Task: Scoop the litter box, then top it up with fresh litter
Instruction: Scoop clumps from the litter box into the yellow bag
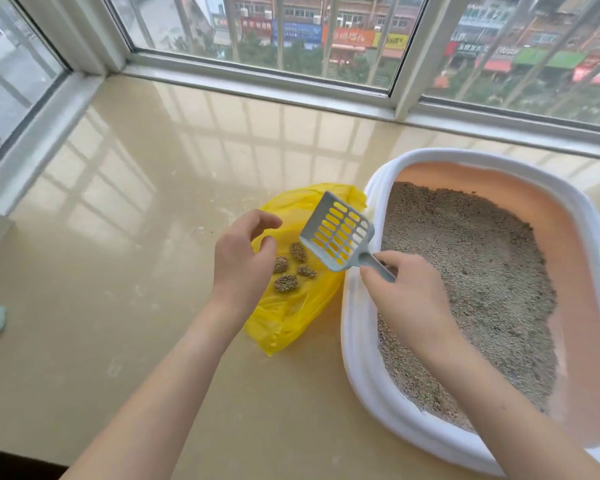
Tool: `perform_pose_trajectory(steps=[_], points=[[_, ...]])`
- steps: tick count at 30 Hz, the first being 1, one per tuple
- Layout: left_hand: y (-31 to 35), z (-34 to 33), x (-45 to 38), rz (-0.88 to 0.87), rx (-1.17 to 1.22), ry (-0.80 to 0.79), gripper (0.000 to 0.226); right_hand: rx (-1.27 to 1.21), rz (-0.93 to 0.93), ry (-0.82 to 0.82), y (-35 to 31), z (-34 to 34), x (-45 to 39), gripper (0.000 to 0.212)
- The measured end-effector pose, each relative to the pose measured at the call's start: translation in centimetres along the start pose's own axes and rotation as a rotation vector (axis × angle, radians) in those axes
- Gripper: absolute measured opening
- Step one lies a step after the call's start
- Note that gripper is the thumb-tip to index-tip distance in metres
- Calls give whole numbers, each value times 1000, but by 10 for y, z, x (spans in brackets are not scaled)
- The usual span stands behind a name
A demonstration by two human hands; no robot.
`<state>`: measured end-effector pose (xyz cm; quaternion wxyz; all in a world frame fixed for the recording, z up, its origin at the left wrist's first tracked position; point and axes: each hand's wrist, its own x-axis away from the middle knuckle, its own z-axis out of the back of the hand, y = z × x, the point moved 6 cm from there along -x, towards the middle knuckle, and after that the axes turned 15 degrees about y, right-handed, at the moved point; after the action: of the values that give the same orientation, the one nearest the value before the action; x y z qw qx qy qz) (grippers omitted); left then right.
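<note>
Two bare forearms reach in from the near edge over the glossy beige stone sill [146, 188]. At near right sits the oval litter box with a white plastic rim and peach inner wall [361, 341], filled with grey granular litter [465, 271] whose surface is uneven; loaded like this it is probably heavy, and best slid or lifted by its stiff rolled rim, not by the thin wall. Above its left rim the right hand [413, 299] pinches the short handle of the pale blue slotted plastic scoop [336, 233], which is empty and tilted over the bag; the scoop looks light and rigid, and a grip nearer the blade would likely steady it when digging. Left of the box, the left hand [243, 258] hovers with fingers loosely curled and apart, holding nothing, just over the edge of the thin yellow plastic bag [291, 313]. That bag is limp and slippery, so it would want holding open by its rim. Four litter-coated brown clumps [286, 283] lie inside it; these are crumbly. Beyond, barred windows [291, 39] show a street. No fresh litter container is visible.
</note>
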<state>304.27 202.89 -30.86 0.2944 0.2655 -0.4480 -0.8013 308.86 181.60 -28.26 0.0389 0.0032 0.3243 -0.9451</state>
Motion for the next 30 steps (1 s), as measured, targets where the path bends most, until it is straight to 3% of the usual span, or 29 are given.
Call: perform_pose_trajectory(steps=[5,9,12,16,21,24,30], points=[[35,-40,22,-76,24,-69,30,-324,-298,-50,52,50,2,26],[64,-72,49,-172,45,-104,30,-228,-339,-36,112,99,-2,39],[77,-90,72,-266,15,-123,27,61,-279,-85,153,127,-10,39],[81,-109,98,-345,-20,-163,22,579,-64,-214,182,150,-21,43],[78,-118,111,-373,-89,-150,22,845,150,-392,189,156,-25,45],[77,-121,112,-395,-128,-144,21,893,278,-497,198,137,-19,44],[77,-121,113,-398,-139,-134,19,607,270,-599,198,83,7,50]])
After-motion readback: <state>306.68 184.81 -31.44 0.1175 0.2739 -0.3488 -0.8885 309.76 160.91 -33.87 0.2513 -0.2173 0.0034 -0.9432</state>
